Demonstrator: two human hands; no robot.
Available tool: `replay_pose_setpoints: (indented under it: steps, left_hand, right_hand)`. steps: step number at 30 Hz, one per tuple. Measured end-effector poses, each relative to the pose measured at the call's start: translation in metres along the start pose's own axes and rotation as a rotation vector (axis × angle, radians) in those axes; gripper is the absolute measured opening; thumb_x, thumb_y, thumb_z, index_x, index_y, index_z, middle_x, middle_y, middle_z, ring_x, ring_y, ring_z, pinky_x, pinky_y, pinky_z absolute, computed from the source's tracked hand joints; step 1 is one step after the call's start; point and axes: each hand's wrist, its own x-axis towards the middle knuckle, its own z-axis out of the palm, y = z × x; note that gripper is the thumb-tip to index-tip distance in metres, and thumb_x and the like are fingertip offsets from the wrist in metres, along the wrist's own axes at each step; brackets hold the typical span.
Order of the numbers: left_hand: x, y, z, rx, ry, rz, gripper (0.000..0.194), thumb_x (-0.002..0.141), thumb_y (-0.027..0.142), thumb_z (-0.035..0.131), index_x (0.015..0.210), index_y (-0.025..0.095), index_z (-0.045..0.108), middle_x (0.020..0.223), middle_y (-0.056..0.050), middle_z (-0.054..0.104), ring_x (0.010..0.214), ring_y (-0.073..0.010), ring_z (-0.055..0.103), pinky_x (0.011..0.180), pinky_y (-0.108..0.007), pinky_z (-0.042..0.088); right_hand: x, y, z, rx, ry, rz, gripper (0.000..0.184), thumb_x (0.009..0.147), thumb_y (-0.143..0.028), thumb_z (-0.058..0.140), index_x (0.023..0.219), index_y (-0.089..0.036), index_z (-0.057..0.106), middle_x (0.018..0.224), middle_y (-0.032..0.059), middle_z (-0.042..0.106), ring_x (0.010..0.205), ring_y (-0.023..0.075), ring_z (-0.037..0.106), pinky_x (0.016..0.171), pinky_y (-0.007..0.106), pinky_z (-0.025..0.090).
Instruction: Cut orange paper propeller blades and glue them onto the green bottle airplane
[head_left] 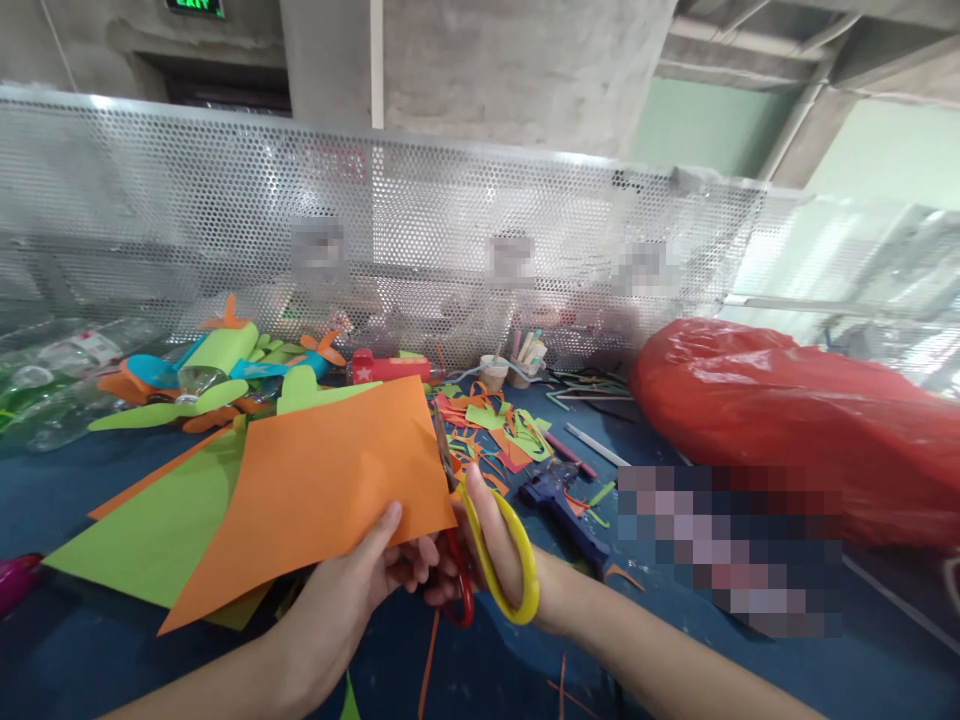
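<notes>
My left hand [360, 575] pinches the lower edge of a large orange paper sheet [337, 470], thumb on top and fingers beneath. My right hand [499, 545] is closed round scissors [525, 560] with one yellow handle loop and one red one. The blades stand upright along the right edge of the sheet, their lower part close to the paper. Under the orange sheet lies a green paper sheet [165, 520], partly covered. Some fingers of both hands are hidden behind the paper and handles.
Paper scraps [510, 430] lie beyond the scissors, with a blue glue gun [566, 510] to their right. A red plastic bag [780, 420] fills the right side. Paper-and-bottle models [217, 370] and clear bottles [67, 380] stand left. A perforated metal screen [450, 220] borders the back.
</notes>
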Motion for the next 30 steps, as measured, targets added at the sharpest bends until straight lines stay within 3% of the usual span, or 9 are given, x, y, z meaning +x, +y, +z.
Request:
replay_pose_setpoints:
  steps: [5,10,15,22,30]
  left_hand:
    - [0.001,-0.005,-0.003,0.021,-0.084,0.014,0.036,0.088,0.043,0.055,0.067,0.015,0.065,0.069,-0.004,0.06,0.06,-0.0145,0.051,0.06,-0.028,0.043]
    - [0.002,-0.009,-0.009,0.054,-0.083,0.053,0.036,0.093,0.039,0.049,0.071,0.016,0.066,0.072,-0.003,0.061,0.066,-0.0149,0.052,0.064,-0.027,0.042]
    - [0.003,-0.009,-0.007,0.068,-0.043,0.047,0.034,0.088,0.043,0.056,0.07,0.015,0.066,0.072,-0.003,0.062,0.068,-0.0165,0.053,0.065,-0.028,0.042]
    - [0.003,-0.012,-0.01,0.092,-0.044,0.054,0.036,0.089,0.045,0.053,0.073,0.015,0.067,0.076,-0.005,0.066,0.068,-0.0168,0.054,0.066,-0.029,0.042]
    - [0.002,-0.013,-0.01,0.074,-0.029,0.047,0.035,0.088,0.046,0.055,0.077,0.016,0.068,0.076,-0.005,0.065,0.069,-0.0171,0.054,0.066,-0.029,0.042]
  right_hand:
    - [0.004,0.002,0.001,0.001,-0.05,0.028,0.086,0.081,-0.078,0.001,0.049,-0.019,0.055,0.047,0.0013,0.048,0.037,0.009,0.046,0.042,0.02,0.045]
    - [0.004,0.0,0.003,-0.088,-0.043,0.04,0.091,0.084,-0.071,-0.01,0.052,-0.019,0.057,0.039,-0.0008,0.042,0.029,0.0083,0.042,0.028,0.018,0.031]
    - [0.003,-0.001,0.003,-0.105,0.023,0.044,0.086,0.085,-0.072,-0.004,0.047,-0.019,0.052,0.043,-0.0006,0.044,0.028,0.0063,0.041,0.029,0.017,0.032]
    - [0.003,-0.001,0.006,-0.115,0.088,0.09,0.084,0.088,-0.068,-0.005,0.045,-0.019,0.047,0.045,0.0004,0.044,0.027,0.0067,0.039,0.029,0.02,0.033]
    - [0.005,0.004,0.003,-0.097,0.134,0.117,0.074,0.083,-0.077,0.009,0.048,-0.022,0.043,0.046,-0.0013,0.042,0.028,0.0093,0.039,0.03,0.024,0.036]
